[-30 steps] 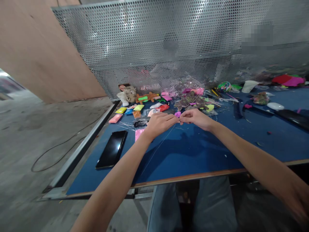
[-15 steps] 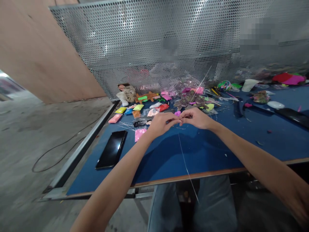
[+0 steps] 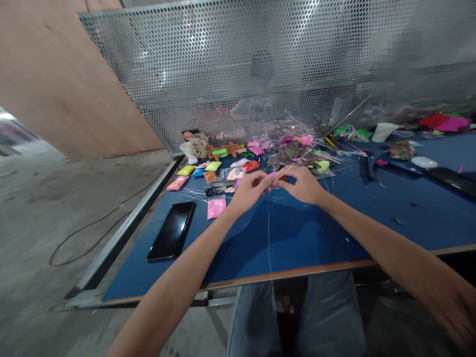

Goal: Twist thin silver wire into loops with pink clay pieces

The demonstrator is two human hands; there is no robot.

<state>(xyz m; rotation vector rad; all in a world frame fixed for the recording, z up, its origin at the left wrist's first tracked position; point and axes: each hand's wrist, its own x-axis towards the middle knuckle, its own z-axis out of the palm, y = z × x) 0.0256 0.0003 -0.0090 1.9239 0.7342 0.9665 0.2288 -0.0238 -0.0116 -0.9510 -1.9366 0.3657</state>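
With my left hand [image 3: 254, 189] I pinch the purple piece [image 3: 273, 174] at the fingertips. My right hand [image 3: 302, 185], fingers bent, is just beside; whether it grips, I cannot tell. A wire [image 3: 349, 113] slants up beyond these fingers.

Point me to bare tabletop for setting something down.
Best: blue tabletop between left forearm and right forearm, behind the front edge, though a thin strand crosses it in view. Second: beyond the right forearm, short of the black device, bar scraps. Crowded: far strip along the perforated panel: packets and bags.
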